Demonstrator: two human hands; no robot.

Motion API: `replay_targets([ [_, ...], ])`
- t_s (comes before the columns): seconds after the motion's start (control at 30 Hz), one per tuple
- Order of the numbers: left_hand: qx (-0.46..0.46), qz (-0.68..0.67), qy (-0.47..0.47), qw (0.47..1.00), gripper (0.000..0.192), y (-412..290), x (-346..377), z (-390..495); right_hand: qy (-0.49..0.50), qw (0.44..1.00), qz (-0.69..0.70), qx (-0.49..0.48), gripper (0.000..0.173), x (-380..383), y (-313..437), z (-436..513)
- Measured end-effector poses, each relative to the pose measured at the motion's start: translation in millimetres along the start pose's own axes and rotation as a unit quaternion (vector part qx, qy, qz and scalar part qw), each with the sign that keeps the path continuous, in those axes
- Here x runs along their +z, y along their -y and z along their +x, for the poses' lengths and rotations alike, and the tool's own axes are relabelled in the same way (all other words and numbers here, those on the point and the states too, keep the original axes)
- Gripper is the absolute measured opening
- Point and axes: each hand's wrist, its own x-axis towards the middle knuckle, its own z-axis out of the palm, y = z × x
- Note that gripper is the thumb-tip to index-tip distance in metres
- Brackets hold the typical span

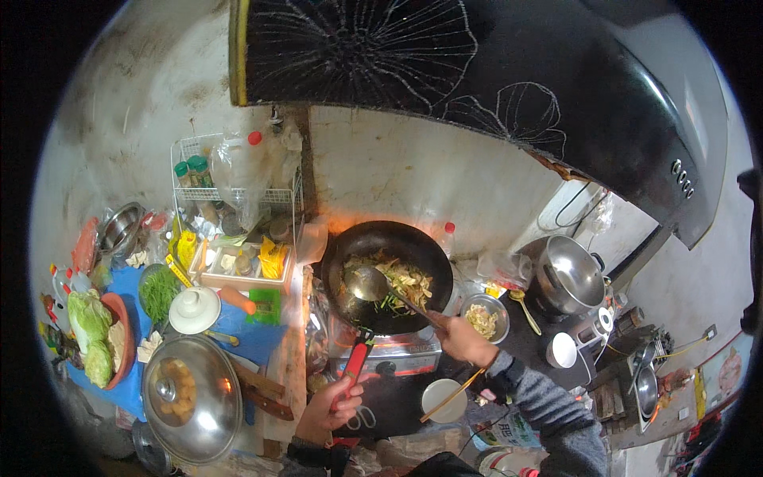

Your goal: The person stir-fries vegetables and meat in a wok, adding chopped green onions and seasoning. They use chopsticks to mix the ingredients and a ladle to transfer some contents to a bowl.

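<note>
My left hand (325, 411) is closed around the red handle (356, 361) of a black wok (426, 247). The wok sits on a portable gas stove (387, 362), with an orange glow on the wall behind it. My right hand (468, 341) grips the handle of a metal ladle (365, 283), whose bowl rests among the food in the wok. That food (414, 285) is a mix of pale slices and green pieces. Right of the wok stands a metal bowl (504, 325) with sliced pale food in it. Below my right wrist, chopsticks (441, 405) lie across a white bowl (430, 393).
A black range hood (608, 119) overhangs the stove. At left are a large domed lid (208, 426), a cleaver's wooden handle (271, 405), a white lidded pot (194, 310) and a basin (126, 334) with cabbage. A steel pot (572, 268) and spoon (527, 313) stand at right.
</note>
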Motion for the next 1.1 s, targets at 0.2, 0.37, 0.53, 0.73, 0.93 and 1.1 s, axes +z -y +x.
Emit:
replay_targets([
  [0.2,0.014,0.006,-0.002,1.000,0.043,0,5,-1,-0.002,0.997,0.021,-0.079,0.046,-83,-13,-48],
  [0.37,0.001,-0.005,0.015,1.000,0.042,-2,4,0,0.009,0.990,0.060,-0.124,0.044,-99,3,-78],
  [0.53,0.025,0.018,-0.016,0.999,0.043,1,5,-3,0.057,0.992,0.095,-0.068,0.047,-60,10,-71],
  [0.73,0.009,0.013,-0.014,1.000,0.045,0,1,-2,-0.011,0.994,0.085,-0.068,0.047,-33,4,-39],
  [0.93,0.015,0.013,0.008,1.000,0.046,1,-7,2,0.013,0.990,0.136,-0.029,0.046,-63,8,-89],
  [1.1,0.013,0.015,-0.008,1.000,0.046,0,-3,0,0.023,0.987,0.157,-0.035,0.044,-43,13,-89],
])
